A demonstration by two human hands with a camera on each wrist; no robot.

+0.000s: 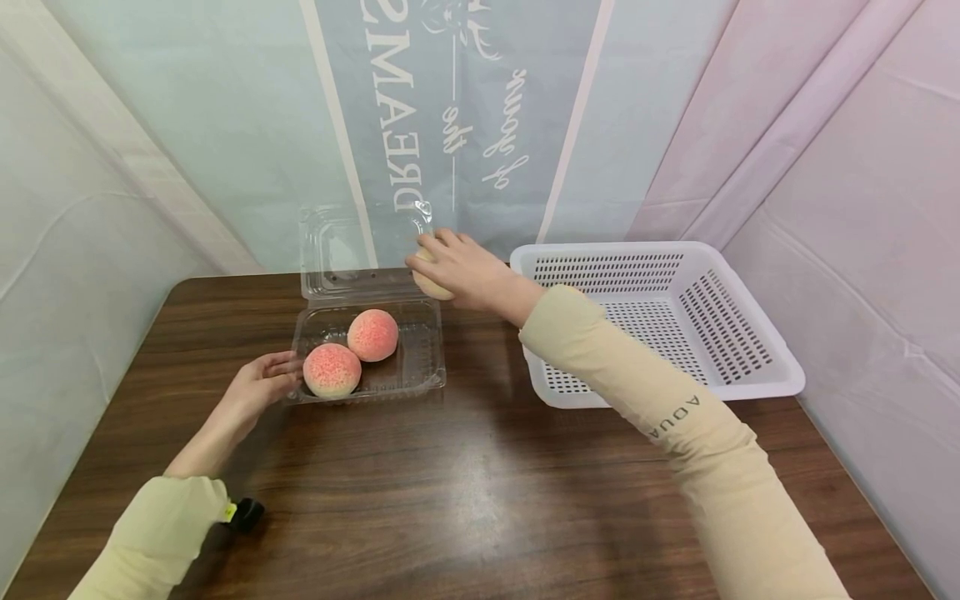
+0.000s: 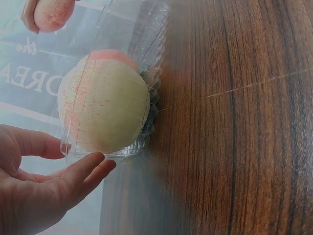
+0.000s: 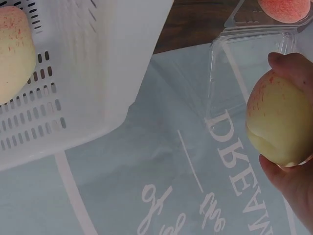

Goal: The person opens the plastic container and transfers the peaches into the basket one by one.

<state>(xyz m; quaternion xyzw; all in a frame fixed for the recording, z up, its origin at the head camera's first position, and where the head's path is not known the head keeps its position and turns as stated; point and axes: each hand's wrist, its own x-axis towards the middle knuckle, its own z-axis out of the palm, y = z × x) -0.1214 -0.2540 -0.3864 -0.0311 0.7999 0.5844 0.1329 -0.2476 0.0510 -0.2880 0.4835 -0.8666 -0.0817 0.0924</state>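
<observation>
A clear plastic clamshell box (image 1: 415,354) stands open on the wooden table with two pink-and-cream peaches (image 1: 332,370) (image 1: 372,334) inside. My left hand (image 1: 279,375) rests with relaxed fingers against the box's left front corner; the left wrist view shows its fingers (image 2: 90,169) touching the rim beside the near peach (image 2: 105,107). My right hand (image 1: 435,258) grips a third peach (image 1: 435,285) in the air over the box's back right corner, in front of the raised lid (image 1: 337,250). The right wrist view shows that held peach (image 3: 279,117) between thumb and fingers (image 3: 293,188).
A white perforated basket (image 1: 750,367) stands to the right of the box, under my right forearm. One peach (image 3: 14,54) lies in the basket (image 3: 112,63). A printed cloth backdrop hangs close behind the table, with cloth walls at both sides.
</observation>
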